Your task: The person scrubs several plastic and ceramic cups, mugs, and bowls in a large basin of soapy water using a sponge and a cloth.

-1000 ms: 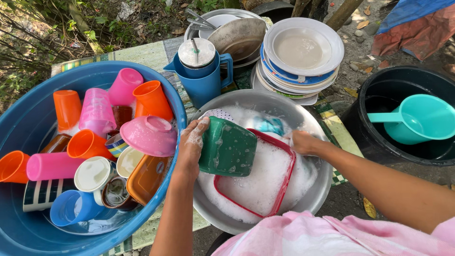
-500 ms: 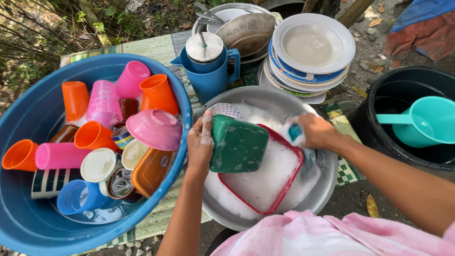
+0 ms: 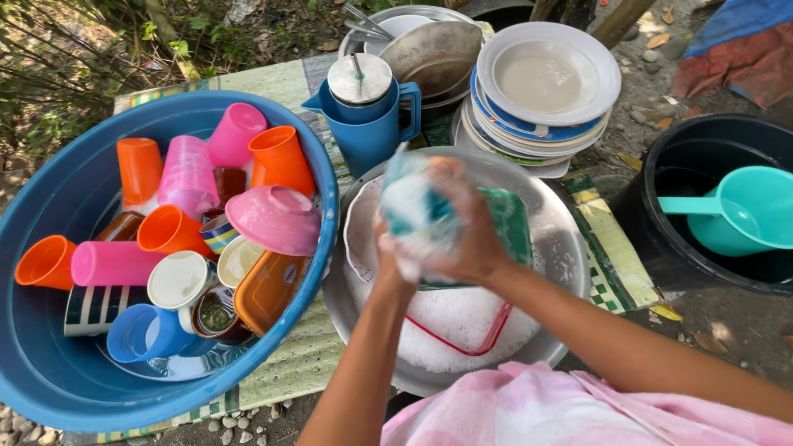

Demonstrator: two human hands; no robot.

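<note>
Both hands are raised over the metal basin (image 3: 562, 248), which is full of white suds. The right hand (image 3: 462, 231) presses a soapy blue-green sponge (image 3: 413, 206) against a green plastic container (image 3: 510, 225), its fingers curled round the sponge in a closed grip. The left hand (image 3: 387, 256) sits just below and behind it, mostly hidden by foam and motion blur; it appears to steady the green container from the near side, though how its fingers are closed cannot be told. The green container is held above the suds, tilted, near the middle of the basin. Under it in the foam lies a red-rimmed tray (image 3: 496, 326), and a white perforated strainer (image 3: 357, 231) leans against the basin's left wall. Left of the basin a big blue tub (image 3: 49, 388) holds orange, pink and blue cups, a pink bowl (image 3: 274, 219) turned upside down and a few small dishes. Behind the basin stand a blue jug (image 3: 363, 136) with a metal lid and a stack of plates (image 3: 541, 124). To the right a black bucket (image 3: 661, 248) holds a teal dipper (image 3: 739, 211). All of these except the bucket rest on a surface covered with a green checked cloth (image 3: 277, 87).
</note>
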